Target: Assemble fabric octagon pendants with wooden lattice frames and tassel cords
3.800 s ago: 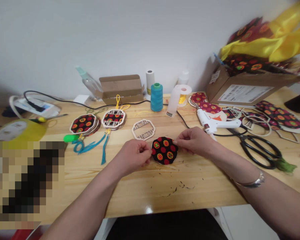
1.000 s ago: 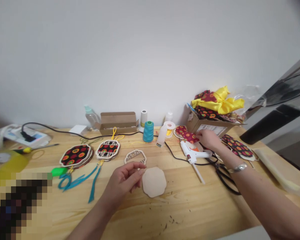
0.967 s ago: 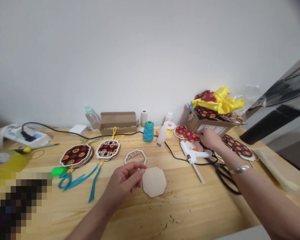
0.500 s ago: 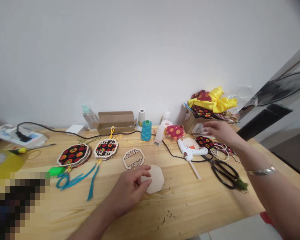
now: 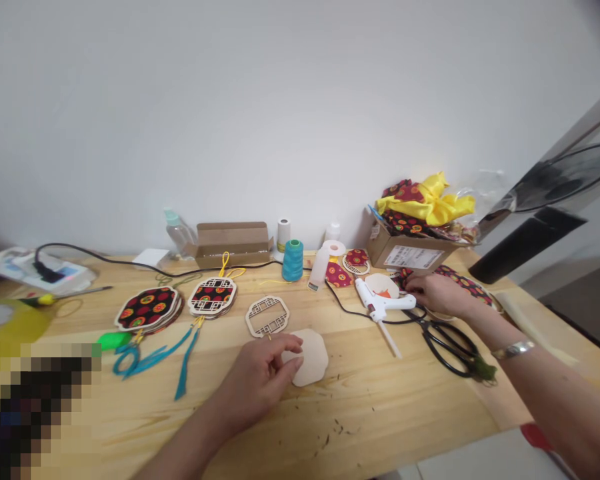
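My left hand (image 5: 267, 373) rests at the left edge of a plain pale scalloped disc (image 5: 311, 357), thumb and fingers curled over it. Just behind lies a wooden lattice frame (image 5: 267, 316). At the right, my right hand (image 5: 437, 293) reaches down onto dark red patterned fabric (image 5: 463, 280); its fingertips are partly hidden, so a grip cannot be made out. A white glue gun (image 5: 383, 305) lies left of that hand, and black-handled scissors (image 5: 447, 347) lie in front of it. A small round frame with red fabric (image 5: 356, 261) is behind the glue gun.
Finished fabric ornaments (image 5: 150, 309) with blue tassels lie on the left. Along the wall stand a teal thread spool (image 5: 293, 261), an open narrow box (image 5: 233, 247), a clear bottle (image 5: 179, 233) and a carton (image 5: 413, 255) heaped with fabric. A black cable crosses the table (image 5: 380, 413).
My right hand has moved down from in front of the carton to the fabric on the table. A small round frame with red fabric now shows behind the glue gun. My left hand stays put.
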Demonstrator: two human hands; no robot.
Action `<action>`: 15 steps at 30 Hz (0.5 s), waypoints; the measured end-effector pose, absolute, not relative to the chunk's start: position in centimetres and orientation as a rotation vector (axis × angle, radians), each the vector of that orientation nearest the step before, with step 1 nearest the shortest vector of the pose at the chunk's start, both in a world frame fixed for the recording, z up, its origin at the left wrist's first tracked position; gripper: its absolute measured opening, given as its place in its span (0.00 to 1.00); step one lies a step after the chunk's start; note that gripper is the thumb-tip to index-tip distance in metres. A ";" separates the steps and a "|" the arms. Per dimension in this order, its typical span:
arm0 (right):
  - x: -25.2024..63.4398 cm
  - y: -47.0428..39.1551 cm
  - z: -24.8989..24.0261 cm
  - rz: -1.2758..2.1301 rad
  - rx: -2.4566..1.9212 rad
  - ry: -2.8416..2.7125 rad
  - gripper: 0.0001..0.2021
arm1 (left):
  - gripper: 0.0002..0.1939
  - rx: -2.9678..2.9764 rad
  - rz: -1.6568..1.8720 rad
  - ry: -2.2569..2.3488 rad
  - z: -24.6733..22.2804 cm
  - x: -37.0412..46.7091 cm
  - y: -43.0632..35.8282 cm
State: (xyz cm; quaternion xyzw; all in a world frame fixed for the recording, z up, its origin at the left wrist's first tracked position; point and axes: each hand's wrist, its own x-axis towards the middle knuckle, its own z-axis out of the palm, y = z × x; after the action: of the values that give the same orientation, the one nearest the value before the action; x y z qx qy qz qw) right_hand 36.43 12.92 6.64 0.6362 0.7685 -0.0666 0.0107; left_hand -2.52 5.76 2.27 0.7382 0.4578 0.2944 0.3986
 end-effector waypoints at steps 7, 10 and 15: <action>38.3 12.9 7.2 -0.082 2.407 2.298 0.14 | 0.10 1.907 0.746 1.156 2.5 -2.5 5.7; 38.4 13.3 7.8 -0.115 2.548 2.286 0.15 | 0.11 1.936 0.731 1.170 2.4 -2.5 5.8; 38.0 14.1 7.6 -0.178 2.628 2.287 0.16 | 0.13 1.993 0.691 1.199 2.1 -2.6 5.9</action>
State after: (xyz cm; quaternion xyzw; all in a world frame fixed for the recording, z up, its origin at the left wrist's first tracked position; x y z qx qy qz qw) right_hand 37.97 14.05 7.57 0.7420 0.6459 -0.0502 -0.1725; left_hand -2.60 5.94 2.08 0.7693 0.4630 0.2669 0.3501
